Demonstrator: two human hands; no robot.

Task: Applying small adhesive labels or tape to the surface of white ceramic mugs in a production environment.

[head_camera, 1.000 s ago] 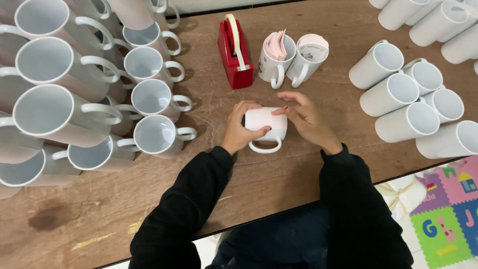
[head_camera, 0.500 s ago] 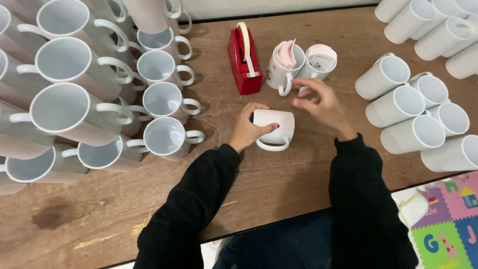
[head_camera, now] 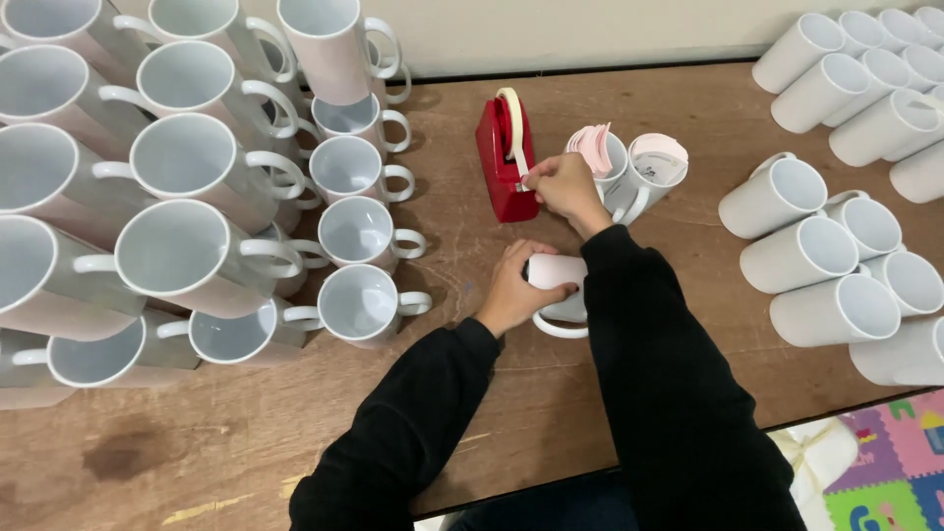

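While left hand (head_camera: 511, 290) fingers clasp lying mug (head_camera: 559, 285), right hand (head_camera: 560, 187) fingers pinch tape (head_camera: 522, 169)

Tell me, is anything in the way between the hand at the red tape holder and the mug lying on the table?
Nothing visible blocks it. The right hand is at the tape holder, and the mug lies just below, held by the left hand. Only bare table and the person's own right sleeve lie between.
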